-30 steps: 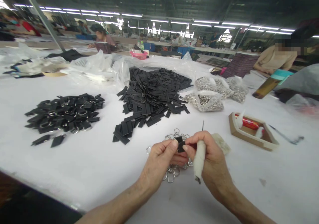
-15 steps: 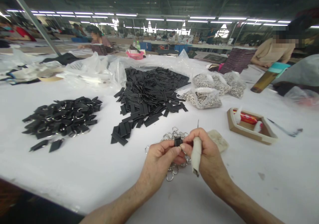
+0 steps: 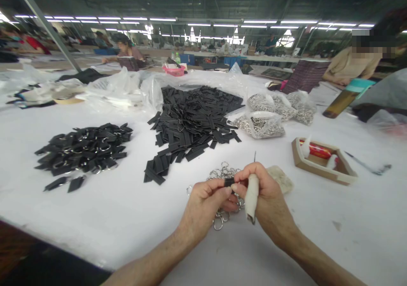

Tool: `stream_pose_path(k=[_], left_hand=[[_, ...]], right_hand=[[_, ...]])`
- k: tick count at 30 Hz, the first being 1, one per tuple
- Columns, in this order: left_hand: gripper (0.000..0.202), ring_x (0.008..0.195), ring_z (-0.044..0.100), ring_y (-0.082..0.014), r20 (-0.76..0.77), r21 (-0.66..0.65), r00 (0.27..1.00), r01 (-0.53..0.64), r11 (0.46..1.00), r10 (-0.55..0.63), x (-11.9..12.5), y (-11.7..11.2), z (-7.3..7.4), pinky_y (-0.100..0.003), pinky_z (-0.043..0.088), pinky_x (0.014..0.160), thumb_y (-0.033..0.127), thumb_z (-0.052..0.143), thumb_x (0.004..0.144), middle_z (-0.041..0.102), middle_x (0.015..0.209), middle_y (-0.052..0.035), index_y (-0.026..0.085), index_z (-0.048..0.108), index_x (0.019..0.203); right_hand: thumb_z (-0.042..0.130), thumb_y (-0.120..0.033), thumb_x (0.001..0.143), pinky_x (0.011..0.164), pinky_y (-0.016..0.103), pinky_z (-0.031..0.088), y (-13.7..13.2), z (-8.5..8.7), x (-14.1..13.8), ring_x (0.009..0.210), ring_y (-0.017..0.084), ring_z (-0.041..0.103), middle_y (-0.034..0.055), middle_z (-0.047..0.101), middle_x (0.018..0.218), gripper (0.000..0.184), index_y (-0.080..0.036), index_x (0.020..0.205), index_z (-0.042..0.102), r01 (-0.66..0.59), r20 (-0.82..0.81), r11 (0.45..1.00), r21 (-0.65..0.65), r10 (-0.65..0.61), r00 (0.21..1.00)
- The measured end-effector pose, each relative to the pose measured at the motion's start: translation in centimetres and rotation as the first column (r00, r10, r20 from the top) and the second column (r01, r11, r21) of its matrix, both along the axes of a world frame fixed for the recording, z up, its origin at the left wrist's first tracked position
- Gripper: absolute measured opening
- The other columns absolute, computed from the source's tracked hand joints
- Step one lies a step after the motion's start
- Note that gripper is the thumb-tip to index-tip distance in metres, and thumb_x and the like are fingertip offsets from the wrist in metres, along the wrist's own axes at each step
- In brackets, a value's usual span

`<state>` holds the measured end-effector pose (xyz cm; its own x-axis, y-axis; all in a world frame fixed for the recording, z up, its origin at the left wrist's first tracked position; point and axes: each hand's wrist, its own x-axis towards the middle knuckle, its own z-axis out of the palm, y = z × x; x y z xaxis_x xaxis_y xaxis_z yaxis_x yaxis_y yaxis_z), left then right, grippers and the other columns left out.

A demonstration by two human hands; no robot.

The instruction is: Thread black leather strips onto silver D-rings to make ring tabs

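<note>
Left hand (image 3: 203,205): thumb and fingers closed together, pinching one end of a small folded black strip (image 3: 228,182).
Right hand (image 3: 270,203): curled around an awl with a white cloth-wrapped handle (image 3: 251,197), thin metal tip pointing upward; fingertips against the far end of the strip.
Strip's place: held between both hands, above a tangle of silver metal rings (image 3: 219,223) on a white-covered worktable (image 3: 95,222).
Handling: probably light, thin and fairly flexible; material uncertain, possibly leather or synthetic. Likely slippery when this small, with a narrow folded edge. Best grip: flat faces, between thumb and fingertips.
Nearby: a rumpled beige pad (image 3: 281,179) just beside the right hand; a large heap of flat black strips (image 3: 190,125) ahead; a smaller heap of black strips with metal rings (image 3: 84,148) to the left.
Rest: clear plastic bags of silver rings (image 3: 262,125); a shallow wooden tray (image 3: 318,176) holding a red tube (image 3: 318,149); a co-worker in a beige top (image 3: 349,70) at the far right.
Writing: none legible, red tube included.
</note>
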<state>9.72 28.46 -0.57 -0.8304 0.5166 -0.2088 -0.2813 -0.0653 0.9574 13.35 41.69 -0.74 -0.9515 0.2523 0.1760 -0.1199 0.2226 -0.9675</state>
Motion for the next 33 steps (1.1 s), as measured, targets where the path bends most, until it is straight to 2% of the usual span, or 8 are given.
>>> stream_pose_path(k=[4,8,13,15,18,22,28,33], left_hand=[[0.018,0.046,0.047,-0.0093,-0.148,-0.166,0.988,-0.067,0.984,0.042,0.0,-0.1,0.2,-0.020,0.036,0.045,0.024,0.056,0.078,0.050,0.054,0.0016,0.015,0.062,0.063],[0.012,0.063,0.051,-0.0100,-0.315,-0.143,0.947,-0.115,0.983,0.065,-0.2,-0.3,0.1,-0.019,0.040,0.054,0.020,0.059,0.074,0.057,0.084,-0.0021,0.017,0.066,0.065],[0.026,0.037,0.047,-0.0116,-0.027,-0.148,0.997,0.063,0.987,-0.067,-0.5,-0.3,-0.1,-0.021,0.037,0.036,0.028,0.054,0.079,0.054,0.050,0.0006,0.016,0.064,0.099],[0.026,0.040,0.052,-0.0131,0.058,-0.046,0.996,0.077,0.996,-0.074,-0.6,-0.2,-0.2,-0.021,0.040,0.036,0.028,0.056,0.078,0.058,0.053,-0.0012,0.014,0.064,0.098],[0.019,0.061,0.063,-0.0165,0.140,0.130,0.987,0.058,0.990,-0.076,-0.7,-0.1,-0.2,-0.026,0.051,0.055,0.023,0.060,0.076,0.065,0.071,-0.0063,0.012,0.065,0.090],[0.015,0.072,0.064,-0.0184,0.164,0.164,0.985,0.020,0.986,-0.048,-0.6,0.1,-0.4,-0.031,0.052,0.071,0.021,0.060,0.076,0.067,0.075,-0.0090,0.009,0.065,0.084],[0.010,0.063,0.064,-0.0180,0.174,0.103,0.983,-0.077,0.992,0.058,-0.4,0.2,-0.6,-0.033,0.052,0.068,0.019,0.061,0.074,0.066,0.068,-0.0080,0.009,0.063,0.076],[0.011,0.064,0.062,-0.0179,0.145,0.102,0.987,-0.084,0.991,0.068,-0.3,0.3,-0.4,-0.034,0.052,0.068,0.019,0.060,0.073,0.064,0.065,-0.0061,0.009,0.063,0.077]], right_hand=[[0.059,-0.019,0.076,0.056,0.024,0.039,0.5,-0.4,-0.2,0.065,0.013,0.049,-0.0015,0.057,0.079,0.012,-0.021,0.080,0.048,-0.031,0.011,0.999,0.016,0.030,0.999],[0.059,-0.020,0.074,0.056,0.024,0.038,0.6,-0.4,-0.3,0.066,0.013,0.049,-0.0005,0.058,0.082,0.013,-0.021,0.079,0.047,-0.029,0.016,1.000,-0.011,0.029,0.999],[0.060,-0.022,0.075,0.052,0.024,0.039,0.3,-0.5,-0.3,0.065,0.013,0.050,0.0005,0.058,0.082,0.015,-0.021,0.079,0.046,-0.037,0.021,0.998,-0.058,0.038,0.999],[0.060,-0.022,0.075,0.050,0.023,0.039,0.1,-0.5,-0.3,0.063,0.013,0.049,-0.0001,0.057,0.080,0.014,-0.021,0.079,0.046,-0.037,0.025,0.998,-0.059,0.038,0.999],[0.060,-0.022,0.074,0.048,0.021,0.039,-0.1,-0.4,-0.3,0.059,0.012,0.048,-0.0011,0.056,0.077,0.013,-0.021,0.077,0.047,-0.009,0.035,0.999,-0.047,0.011,0.999],[0.060,-0.024,0.074,0.045,0.020,0.040,-0.4,-0.3,-0.2,0.055,0.011,0.047,-0.0025,0.053,0.070,0.012,-0.020,0.076,0.048,0.009,0.031,0.999,-0.030,-0.008,0.999],[0.059,-0.023,0.076,0.048,0.021,0.042,-0.5,-0.3,-0.2,0.059,0.011,0.050,-0.0018,0.056,0.074,0.010,-0.021,0.078,0.049,0.012,0.043,1.000,-0.025,-0.011,0.999],[0.058,-0.024,0.078,0.054,0.023,0.044,-0.3,-0.3,-0.3,0.067,0.013,0.053,0.0007,0.058,0.084,0.009,-0.021,0.079,0.049,0.013,0.021,1.000,-0.004,-0.013,1.000]])
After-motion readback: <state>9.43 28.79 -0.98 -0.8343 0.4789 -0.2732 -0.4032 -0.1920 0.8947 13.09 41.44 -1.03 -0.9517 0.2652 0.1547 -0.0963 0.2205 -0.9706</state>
